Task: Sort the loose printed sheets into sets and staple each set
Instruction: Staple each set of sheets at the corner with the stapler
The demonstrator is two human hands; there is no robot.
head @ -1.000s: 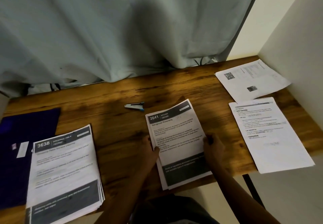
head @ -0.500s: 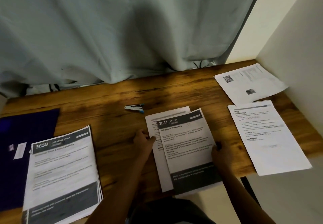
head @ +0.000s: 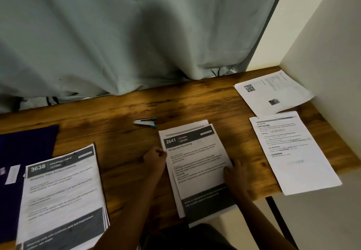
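Note:
A set of printed sheets headed "2641 Kitchen" [head: 195, 164] lies at the middle front of the wooden table [head: 121, 132], its lower end hanging over the front edge. The sheets are nearly squared, with one lower sheet peeking out at the top and left. My left hand [head: 155, 159] is curled at the set's left edge and pinches it. My right hand [head: 234, 173] holds the right edge, thumb on the top sheet. A small silver and blue stapler [head: 145, 122] lies just behind the set, apart from both hands.
A thick stack headed "3638 Dressing Table" [head: 62, 195] lies front left, beside a dark blue folder [head: 21, 152]. Two white sets, a text sheet [head: 291, 152] and a QR-code sheet [head: 271, 91], lie at the right by a white wall. A grey curtain [head: 136, 35] hangs behind.
The top 2641 sheet, slid to the right half a second ago, has moved back left over the lower sheets. Both hands stayed at the set's edges.

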